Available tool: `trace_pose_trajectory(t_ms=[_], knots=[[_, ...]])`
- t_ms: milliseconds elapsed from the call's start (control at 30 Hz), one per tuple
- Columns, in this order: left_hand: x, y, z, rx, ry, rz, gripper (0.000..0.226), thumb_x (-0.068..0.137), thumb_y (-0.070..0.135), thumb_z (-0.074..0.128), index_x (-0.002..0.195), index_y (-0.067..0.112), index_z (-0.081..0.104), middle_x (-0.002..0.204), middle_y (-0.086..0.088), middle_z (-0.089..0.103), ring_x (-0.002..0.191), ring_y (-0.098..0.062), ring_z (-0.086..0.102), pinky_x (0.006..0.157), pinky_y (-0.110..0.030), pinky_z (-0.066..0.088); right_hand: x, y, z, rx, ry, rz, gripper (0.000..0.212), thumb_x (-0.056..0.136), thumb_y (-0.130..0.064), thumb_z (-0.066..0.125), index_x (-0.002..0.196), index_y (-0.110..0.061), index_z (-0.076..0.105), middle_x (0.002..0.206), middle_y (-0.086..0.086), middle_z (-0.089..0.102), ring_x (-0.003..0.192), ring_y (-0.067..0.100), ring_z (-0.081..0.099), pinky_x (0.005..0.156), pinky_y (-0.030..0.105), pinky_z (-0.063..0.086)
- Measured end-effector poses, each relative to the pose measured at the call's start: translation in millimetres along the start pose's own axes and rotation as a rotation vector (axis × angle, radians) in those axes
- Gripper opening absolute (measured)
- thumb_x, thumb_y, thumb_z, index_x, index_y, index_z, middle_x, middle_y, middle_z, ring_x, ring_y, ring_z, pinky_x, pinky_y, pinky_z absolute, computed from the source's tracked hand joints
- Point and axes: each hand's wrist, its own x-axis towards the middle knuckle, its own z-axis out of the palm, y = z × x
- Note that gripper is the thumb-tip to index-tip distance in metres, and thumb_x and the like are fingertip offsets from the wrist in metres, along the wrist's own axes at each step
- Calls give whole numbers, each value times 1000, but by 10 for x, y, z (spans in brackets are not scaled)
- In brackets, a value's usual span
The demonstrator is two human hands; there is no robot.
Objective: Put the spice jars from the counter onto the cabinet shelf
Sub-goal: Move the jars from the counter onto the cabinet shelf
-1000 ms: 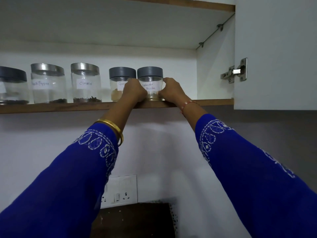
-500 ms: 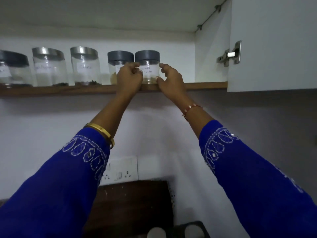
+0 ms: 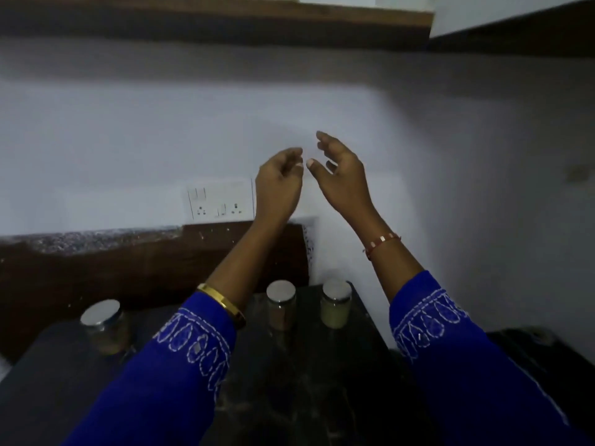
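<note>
My left hand [image 3: 279, 183] and my right hand [image 3: 340, 171] hang in the air in front of the white wall, close together, fingers loosely curled and holding nothing. Below them three glass spice jars with silver lids stand on the dark counter [image 3: 309, 391]: one at the left [image 3: 104, 326], one with brown powder [image 3: 280, 305] in the middle, one with pale yellow powder [image 3: 335, 303] at the right. The wooden edge of the cabinet shelf [image 3: 225, 12] runs along the top; the jars on it are out of view.
A white switch and socket panel [image 3: 220, 199] sits on the wall behind my left hand. A dark backsplash [image 3: 96, 268] runs behind the counter. The cabinet door's lower edge [image 3: 515, 24] shows at the top right.
Both hands have let go of the grey-lidded jar on the shelf and dropped well below it. The view has tilted down, so the counter and its jars now show.
</note>
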Motion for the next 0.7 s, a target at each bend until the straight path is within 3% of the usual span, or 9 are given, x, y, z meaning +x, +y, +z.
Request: trace_pose_trajectory(t_ms=[167,567,700], knots=[[-476,-410,115,58,-83,-98,32,94,7,47,125,5,56,125,-11,62,115,-21,58,102,-35,47,-521,424,-49,-9,5,165,50,91,-12,57,138,-12,41,139,9,48,129,20,45,102,23,36],[-1093,-1225,157,127,-175,-308,34,93,4,48,126,1,55,128,-13,59,119,-23,55,103,-34,45,-1366,1175,10,-117,-59,456,51,89,-11,59,138,-11,42,139,11,49,128,23,46,104,28,38],[-1111,-1528,276,200,-215,-391,33,94,8,47,126,3,56,128,-12,60,118,-21,55,95,-20,38,-1351,1510,7,-187,-147,531,53,89,-11,58,139,-10,40,142,12,45,130,23,43,105,29,37]])
